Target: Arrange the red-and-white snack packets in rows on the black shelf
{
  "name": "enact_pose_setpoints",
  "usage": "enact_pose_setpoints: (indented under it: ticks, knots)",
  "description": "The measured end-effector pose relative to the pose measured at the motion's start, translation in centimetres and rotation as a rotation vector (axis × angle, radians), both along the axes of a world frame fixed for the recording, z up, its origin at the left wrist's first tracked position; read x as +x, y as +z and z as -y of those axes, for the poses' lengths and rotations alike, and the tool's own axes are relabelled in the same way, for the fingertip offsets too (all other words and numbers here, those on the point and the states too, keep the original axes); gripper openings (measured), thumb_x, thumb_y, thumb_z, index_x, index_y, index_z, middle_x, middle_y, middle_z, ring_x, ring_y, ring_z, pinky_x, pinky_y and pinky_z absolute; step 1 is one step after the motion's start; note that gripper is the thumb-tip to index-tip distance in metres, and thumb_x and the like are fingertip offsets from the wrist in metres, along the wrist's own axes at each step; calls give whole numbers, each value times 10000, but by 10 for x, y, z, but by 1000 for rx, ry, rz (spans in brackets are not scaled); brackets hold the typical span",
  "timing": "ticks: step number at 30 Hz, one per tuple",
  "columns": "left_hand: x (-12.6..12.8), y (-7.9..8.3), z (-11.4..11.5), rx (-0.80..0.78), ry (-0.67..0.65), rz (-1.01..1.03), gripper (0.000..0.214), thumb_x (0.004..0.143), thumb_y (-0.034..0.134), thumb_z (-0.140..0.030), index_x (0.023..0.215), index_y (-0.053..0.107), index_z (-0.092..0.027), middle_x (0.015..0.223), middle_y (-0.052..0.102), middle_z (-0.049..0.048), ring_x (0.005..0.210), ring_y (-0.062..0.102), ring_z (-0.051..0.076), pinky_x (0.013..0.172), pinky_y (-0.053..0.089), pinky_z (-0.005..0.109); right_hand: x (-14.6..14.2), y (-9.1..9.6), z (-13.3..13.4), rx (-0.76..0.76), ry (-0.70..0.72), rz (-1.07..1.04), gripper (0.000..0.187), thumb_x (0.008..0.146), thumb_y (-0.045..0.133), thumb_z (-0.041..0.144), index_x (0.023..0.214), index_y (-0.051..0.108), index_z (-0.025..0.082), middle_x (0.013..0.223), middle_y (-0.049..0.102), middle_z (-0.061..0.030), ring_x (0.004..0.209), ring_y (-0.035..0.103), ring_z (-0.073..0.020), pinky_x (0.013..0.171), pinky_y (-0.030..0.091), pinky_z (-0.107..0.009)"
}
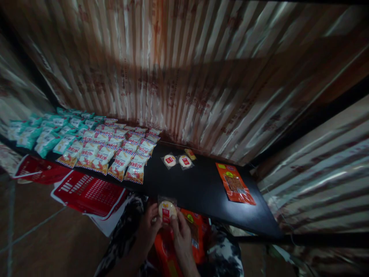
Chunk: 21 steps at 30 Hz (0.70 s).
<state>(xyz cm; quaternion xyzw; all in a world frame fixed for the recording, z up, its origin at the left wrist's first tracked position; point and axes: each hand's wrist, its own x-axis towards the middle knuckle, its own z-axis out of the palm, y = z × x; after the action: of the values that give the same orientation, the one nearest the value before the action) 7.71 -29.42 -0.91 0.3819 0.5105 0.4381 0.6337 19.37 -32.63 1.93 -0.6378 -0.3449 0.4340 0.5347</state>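
Observation:
Between my two hands I hold a round white rice cracker in a clear wrapper [167, 211] with a red label, at the front edge of the black shelf. My left hand [150, 223] grips its left side, fingers curled. My right hand [182, 234] pinches its lower right side, thumb on the front. Under my hands, orange-red snack packets [191, 225] lie at my lap. Farther back on the shelf, two similar wrapped crackers [170, 160] lie side by side, with a small yellow packet [190, 154] touching or just behind the right one.
Rows of white-and-orange snack bags [135, 167] and teal bags [47, 143] cover the left of the black shelf [198, 188]. A flat orange packet [235, 184] lies at its right. Red printed sheets [89, 192] hang below left. Pleated plastic-covered walls [184, 77] stand behind and right.

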Motion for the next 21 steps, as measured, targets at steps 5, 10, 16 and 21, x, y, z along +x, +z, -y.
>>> enact_pose_setpoints:
  ticks: [5, 10, 16, 21]
  knots:
    - [0, 5, -8, -80, -38, -7, 513, 617, 648, -354, 1082, 578, -148, 1021, 703, 130, 868, 683, 250, 658, 543, 298, 2, -1, -7, 25, -11, -154, 532, 736, 615, 612, 1029, 690, 175, 986, 718, -96, 885, 666, -236, 788, 539, -326]
    - [-3, 32, -23, -26, 27, -124, 391, 587, 643, -356, 920, 634, -151, 914, 722, 96, 829, 681, 239, 695, 535, 306, 4, 2, -19, 32, 54, -168, 472, 740, 642, 547, 1034, 672, 179, 908, 718, -75, 800, 656, -211, 721, 528, -304]
    - [-4, 42, -43, 6, 84, -203, 400, 610, 647, -391, 930, 636, -152, 937, 716, 103, 864, 676, 250, 746, 525, 330, 11, -4, -40, 67, 75, -195, 468, 723, 656, 463, 1103, 593, 197, 891, 714, -44, 780, 656, -189, 699, 513, -288]
    - [-3, 40, -56, 56, 127, -189, 390, 664, 652, -366, 989, 624, -152, 1029, 696, 115, 951, 655, 252, 835, 503, 347, 15, 1, -63, 95, 130, -134, 362, 724, 630, 419, 1017, 618, 206, 863, 717, -37, 772, 659, -187, 698, 509, -291]
